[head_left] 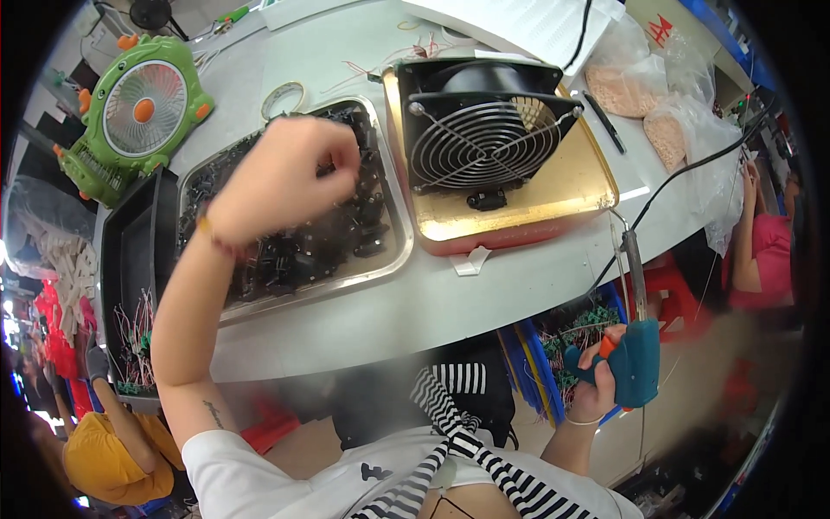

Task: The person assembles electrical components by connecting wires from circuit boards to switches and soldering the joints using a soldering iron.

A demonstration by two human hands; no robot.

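My left hand (290,177), a little blurred, is over a metal tray (399,246) heaped with small black plastic parts (294,259). Its fingers are curled together; whatever they might hold is hidden. At the lower right, past the table's front edge, my right hand (595,394) grips a teal soldering gun (638,368) with an orange trigger. The gun's metal barrel points up, and a thin bent wire runs at its tip. A single black part (487,201) lies on a gold tin lid (545,195), in front of a black box fan (488,147) with a wire guard.
A green toy-shaped fan (147,108) stands at the back left beside a black bin (130,259) with wired green pieces. Clear bags (622,82) of small pieces and a black pen (603,123) lie right. Blue trays (536,368) sit below the table edge. Co-workers are at both sides.
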